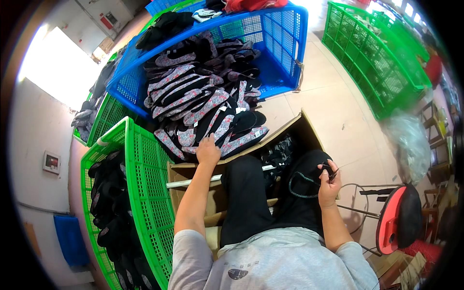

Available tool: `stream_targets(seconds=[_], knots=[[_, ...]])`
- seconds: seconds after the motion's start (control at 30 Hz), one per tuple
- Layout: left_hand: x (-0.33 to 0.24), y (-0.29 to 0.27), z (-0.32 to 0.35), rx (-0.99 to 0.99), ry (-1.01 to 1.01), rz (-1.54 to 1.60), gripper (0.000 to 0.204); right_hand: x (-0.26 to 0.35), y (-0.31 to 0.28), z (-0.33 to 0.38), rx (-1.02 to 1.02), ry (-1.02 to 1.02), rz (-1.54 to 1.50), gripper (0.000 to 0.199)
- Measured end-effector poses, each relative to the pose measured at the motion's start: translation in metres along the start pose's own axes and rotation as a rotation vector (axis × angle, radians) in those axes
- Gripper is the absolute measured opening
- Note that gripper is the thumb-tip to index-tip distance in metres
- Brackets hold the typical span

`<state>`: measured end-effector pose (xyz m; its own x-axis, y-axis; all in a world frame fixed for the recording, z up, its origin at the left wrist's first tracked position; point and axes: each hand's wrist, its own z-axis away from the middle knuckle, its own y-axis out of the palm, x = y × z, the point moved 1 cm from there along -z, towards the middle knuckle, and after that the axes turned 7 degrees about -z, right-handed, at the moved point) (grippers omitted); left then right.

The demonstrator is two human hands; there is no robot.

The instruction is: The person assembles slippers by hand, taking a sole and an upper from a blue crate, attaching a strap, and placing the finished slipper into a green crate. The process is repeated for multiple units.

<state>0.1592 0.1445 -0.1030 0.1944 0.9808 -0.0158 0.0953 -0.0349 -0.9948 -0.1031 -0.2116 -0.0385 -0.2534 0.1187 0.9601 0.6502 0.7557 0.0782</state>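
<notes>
A heap of floral-and-black padded fabric pieces [193,104], like flat slippers, spills from a blue crate toward me. My left hand [208,151] is at the near edge of this heap, fingers closed on one piece; its fingertips are partly hidden. Above my right thigh, my right hand [329,183] is closed around a small black item [331,173] whose kind I cannot make out. A dark cord [297,194] loops left from this hand. Between my legs, an open cardboard box [309,130] holds black-and-grey patterned pieces [280,154].
The blue crate [285,48] stands ahead. A green crate [145,193] of black pieces is close on my left; another green crate [372,63] is at far right. A white rod [188,182] crosses the box. A red-and-black stool [397,220] and clear plastic bag [408,142] are right.
</notes>
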Motion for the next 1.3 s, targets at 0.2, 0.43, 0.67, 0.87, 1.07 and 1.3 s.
stream_targets(seconds=[0.2,0.43,0.67,0.87,1.07,1.3], knots=[[0.007,-0.015,0.006,-0.016,-0.006,-0.053,0.048,-0.003,-0.005,-0.002,0.037,0.008,-0.026,0.035],[0.016,-0.133,0.111,0.2,-0.081,0.586,0.046,0.009,0.008,-0.005,0.095,0.198,-0.258,0.028],[-0.016,-0.176,0.229,0.312,0.008,0.658,0.047,0.041,0.061,0.029,0.622,0.726,-0.347,0.023],[-0.035,-0.181,0.266,0.096,0.192,0.415,0.047,0.038,0.088,0.069,0.703,0.994,-0.472,0.019],[-0.037,-0.194,0.268,0.104,0.228,0.304,0.045,0.036,0.101,0.074,0.558,1.203,-0.497,0.017],[-0.034,-0.196,0.258,0.124,0.298,0.334,0.046,0.023,0.11,0.075,0.457,1.268,-0.515,0.021]])
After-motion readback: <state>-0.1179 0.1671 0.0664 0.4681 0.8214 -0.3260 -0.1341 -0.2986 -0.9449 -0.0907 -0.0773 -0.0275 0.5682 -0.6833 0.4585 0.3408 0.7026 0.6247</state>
